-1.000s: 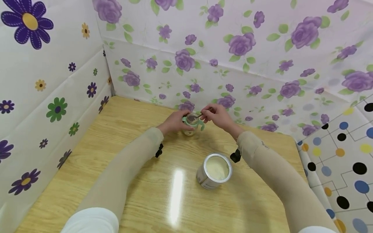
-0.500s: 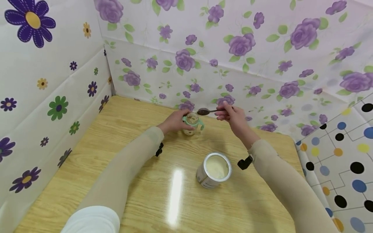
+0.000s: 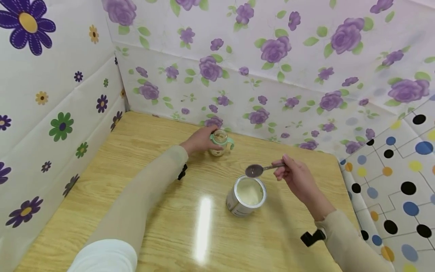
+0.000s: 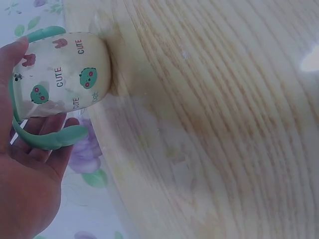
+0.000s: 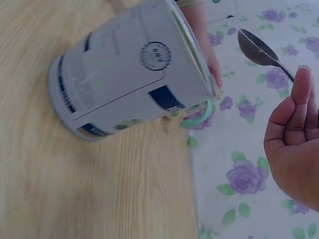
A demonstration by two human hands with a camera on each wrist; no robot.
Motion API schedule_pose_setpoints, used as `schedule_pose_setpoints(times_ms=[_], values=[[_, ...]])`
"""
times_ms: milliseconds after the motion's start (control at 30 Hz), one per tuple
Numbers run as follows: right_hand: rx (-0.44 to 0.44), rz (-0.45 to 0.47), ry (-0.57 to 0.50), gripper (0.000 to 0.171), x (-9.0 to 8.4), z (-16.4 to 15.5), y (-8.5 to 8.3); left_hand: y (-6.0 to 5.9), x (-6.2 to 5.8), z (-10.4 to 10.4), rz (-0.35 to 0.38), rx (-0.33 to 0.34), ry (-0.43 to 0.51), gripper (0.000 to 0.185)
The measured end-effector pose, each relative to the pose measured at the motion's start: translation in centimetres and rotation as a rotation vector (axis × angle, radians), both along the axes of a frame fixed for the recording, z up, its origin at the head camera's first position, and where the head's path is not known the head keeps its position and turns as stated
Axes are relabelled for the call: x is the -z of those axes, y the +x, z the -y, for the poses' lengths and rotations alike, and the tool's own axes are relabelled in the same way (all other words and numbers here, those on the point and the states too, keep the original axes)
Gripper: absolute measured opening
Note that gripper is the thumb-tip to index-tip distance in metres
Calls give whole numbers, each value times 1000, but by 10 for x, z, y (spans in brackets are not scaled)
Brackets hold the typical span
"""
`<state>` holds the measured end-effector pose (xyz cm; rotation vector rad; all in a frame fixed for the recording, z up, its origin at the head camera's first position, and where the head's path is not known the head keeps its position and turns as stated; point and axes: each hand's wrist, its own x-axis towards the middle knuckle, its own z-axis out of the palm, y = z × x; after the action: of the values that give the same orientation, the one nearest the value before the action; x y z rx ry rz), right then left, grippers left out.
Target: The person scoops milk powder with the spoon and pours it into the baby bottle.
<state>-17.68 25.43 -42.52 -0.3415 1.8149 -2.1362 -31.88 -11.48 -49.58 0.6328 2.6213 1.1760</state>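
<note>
My left hand point(image 3: 201, 140) grips a small baby bottle point(image 3: 219, 142) with mint-green side handles, standing near the table's back edge. In the left wrist view the bottle point(image 4: 62, 74) shows "CUTE" lettering and little green and pink faces. My right hand point(image 3: 299, 179) pinches a metal spoon point(image 3: 254, 170) by its handle. Its bowl hangs over the back rim of an open can point(image 3: 238, 204) of pale cream-coloured powder point(image 3: 250, 191). From the right wrist, the spoon point(image 5: 256, 47) looks bare apart from faint residue, and the can point(image 5: 129, 64) stands beside the right hand point(image 5: 299, 134).
The light wood table point(image 3: 163, 226) bears a bright glare streak point(image 3: 204, 230). Flower-patterned sheeting point(image 3: 238, 75) rises right behind its back edge. More sheeting point(image 3: 61, 124) borders the left, and dotted sheeting point(image 3: 391, 181) the right.
My right hand has drawn the spoon out of the bottle mouth and carried it right and nearer, over to the can. The left hand keeps its grip on the bottle.
</note>
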Motion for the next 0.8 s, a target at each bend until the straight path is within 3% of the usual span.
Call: schedule_pose_setpoints(times_ms=[133, 333, 467, 667, 800], values=[[-15, -47, 71, 46, 4, -9, 18, -1, -3, 2, -17, -1, -29, 64], [-10, -36, 118, 47, 16, -13, 31, -2, -5, 0, -24, -6, -76, 64], [-6, -52, 171, 49, 26, -12, 37, -1, -6, -1, -13, -2, -98, 75], [-38, -156, 372, 48, 33, -3, 43, 5, -15, 7, -13, -9, -99, 101], [-54, -169, 414, 43, 34, 1, 45, 13, -24, 14, -40, 9, -82, 100]])
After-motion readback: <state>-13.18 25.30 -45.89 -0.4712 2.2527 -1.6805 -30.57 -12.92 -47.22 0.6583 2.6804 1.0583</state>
